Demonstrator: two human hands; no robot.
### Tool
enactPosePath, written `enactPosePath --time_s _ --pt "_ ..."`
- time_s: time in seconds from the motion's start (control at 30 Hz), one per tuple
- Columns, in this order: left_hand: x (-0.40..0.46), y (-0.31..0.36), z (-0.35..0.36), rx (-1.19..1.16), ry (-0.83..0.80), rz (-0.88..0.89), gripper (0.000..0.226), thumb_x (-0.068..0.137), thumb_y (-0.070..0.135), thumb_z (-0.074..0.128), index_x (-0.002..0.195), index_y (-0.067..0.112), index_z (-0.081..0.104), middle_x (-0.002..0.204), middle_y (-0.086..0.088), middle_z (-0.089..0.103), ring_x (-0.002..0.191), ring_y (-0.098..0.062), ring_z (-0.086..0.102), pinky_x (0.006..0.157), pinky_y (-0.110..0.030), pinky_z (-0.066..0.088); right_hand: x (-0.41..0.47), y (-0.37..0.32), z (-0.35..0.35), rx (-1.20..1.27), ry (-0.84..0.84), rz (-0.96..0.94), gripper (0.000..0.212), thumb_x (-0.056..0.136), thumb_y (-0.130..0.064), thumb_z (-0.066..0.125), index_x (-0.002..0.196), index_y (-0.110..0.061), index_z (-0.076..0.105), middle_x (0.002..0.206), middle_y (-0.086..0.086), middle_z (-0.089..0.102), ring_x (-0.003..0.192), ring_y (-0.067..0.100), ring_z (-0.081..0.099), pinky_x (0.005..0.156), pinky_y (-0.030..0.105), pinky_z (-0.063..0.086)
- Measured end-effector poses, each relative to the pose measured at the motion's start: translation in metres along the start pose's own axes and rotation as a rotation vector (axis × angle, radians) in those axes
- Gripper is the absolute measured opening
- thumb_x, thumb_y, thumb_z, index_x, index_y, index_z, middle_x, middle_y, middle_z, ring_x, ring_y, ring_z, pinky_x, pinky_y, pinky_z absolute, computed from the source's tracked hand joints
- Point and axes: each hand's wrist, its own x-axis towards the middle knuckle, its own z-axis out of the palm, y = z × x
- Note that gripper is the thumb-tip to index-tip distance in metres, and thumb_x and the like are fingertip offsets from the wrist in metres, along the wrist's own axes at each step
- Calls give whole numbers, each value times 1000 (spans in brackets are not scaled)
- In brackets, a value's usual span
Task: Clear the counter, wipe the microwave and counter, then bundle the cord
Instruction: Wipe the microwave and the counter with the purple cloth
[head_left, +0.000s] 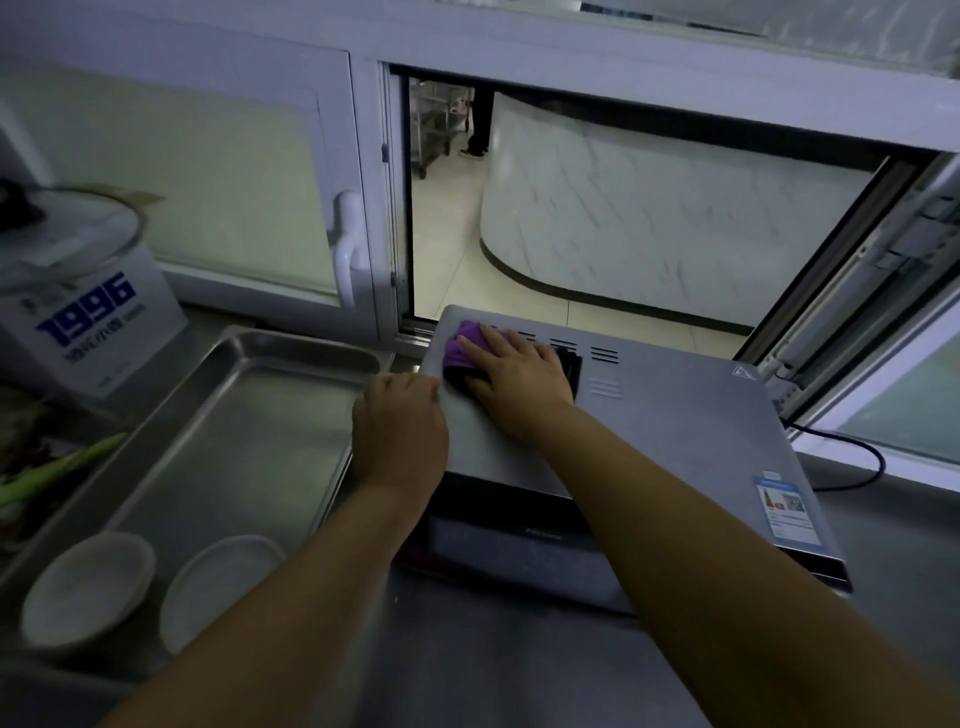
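A grey microwave (675, 431) stands on the steel counter (904, 540) below an open window. My right hand (519, 371) lies flat on a purple cloth (462, 345) at the back left of the microwave's top, fingers straight and spread. My left hand (402, 426) grips the microwave's left top edge, fingers curled over it. A black cord (862, 467) runs along the counter to the right of the microwave.
A steel tray (260, 410) sits left of the microwave, holding two white bowls (88, 587) (218, 587). A white box marked 1996 (88, 317) and green vegetables (47, 473) are at the far left. The open window sash (852, 312) juts in at the right.
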Motion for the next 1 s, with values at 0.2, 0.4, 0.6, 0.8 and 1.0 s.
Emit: enactPosePath --time_s 0.2,0.4,0.6,0.8,1.0 --pt "-1 10 -4 127 -76 224 19 90 15 53 101 10 68 105 -8 67 101 -29 53 83 -38 39 -46 76 -8 -19 -24 202 53 96 -54 25 146 -40 17 158 -6 12 144 21 12 114 44 12" --pt "6 23 -11 233 -216 550 24 78 0 63 102 2 65 108 -16 64 103 -34 57 87 -44 46 -96 145 -14 -47 -31 392 53 97 -51 28 147 -39 16 158 -5 14 143 21 15 113 43 15" --pt "3 19 -7 73 -171 625 21 67 -2 77 86 3 69 84 -14 69 75 -32 65 66 -39 55 -136 201 -22 22 -30 530 52 98 -44 32 147 -33 21 157 -1 16 142 27 18 113 46 21" --pt "5 17 -4 7 -147 617 7 81 9 62 77 5 67 76 -12 68 68 -30 63 60 -36 54 -128 198 -22 -8 -58 577 52 98 -46 30 146 -35 18 157 -2 15 141 28 16 112 50 23" --pt "6 13 -2 6 -163 585 9 80 10 61 76 7 68 76 -9 68 68 -29 62 58 -37 53 -76 140 -16 -54 -46 445 53 96 -50 31 146 -40 15 158 -3 13 143 25 13 112 48 16"
